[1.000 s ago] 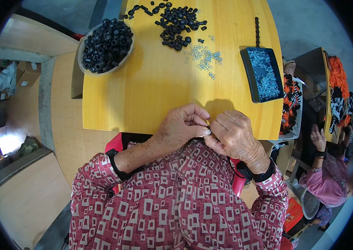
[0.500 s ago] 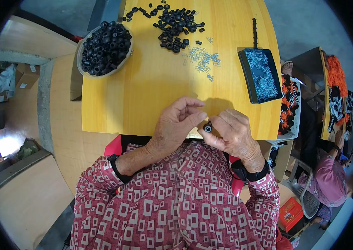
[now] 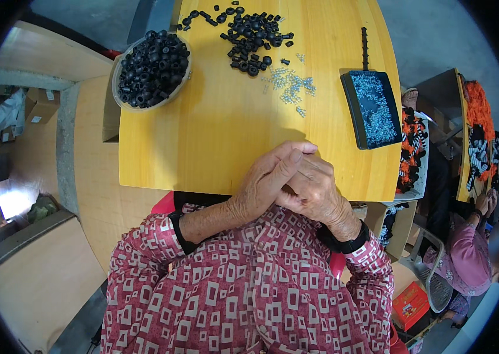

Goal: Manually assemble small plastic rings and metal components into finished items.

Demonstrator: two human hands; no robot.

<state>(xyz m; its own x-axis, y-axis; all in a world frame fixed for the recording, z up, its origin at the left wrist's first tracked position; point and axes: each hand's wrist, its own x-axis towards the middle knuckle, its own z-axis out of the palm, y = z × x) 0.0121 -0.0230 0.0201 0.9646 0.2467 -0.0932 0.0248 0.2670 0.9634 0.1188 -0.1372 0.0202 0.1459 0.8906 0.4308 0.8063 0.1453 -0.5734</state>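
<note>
At the near edge of the worktop [image 3: 214, 138], right of its middle, the left hand [image 3: 272, 177] laps over the curled right hand [image 3: 313, 184]; whether they grasp anything, I cannot tell. Loose black parts [image 3: 257, 29] lie toward the far edge; more fill the bowl [image 3: 186, 81] at the left edge. They look light, stiff and slippery-smooth, hardly fragile: best pinched around their sides.

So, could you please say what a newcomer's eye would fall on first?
Probably the left hand, laid against the right hand near the front edge of the yellow table. Next, likely the bowl heaped with black parts at the far left corner, and the dark tray of pale pieces on the right.
</note>
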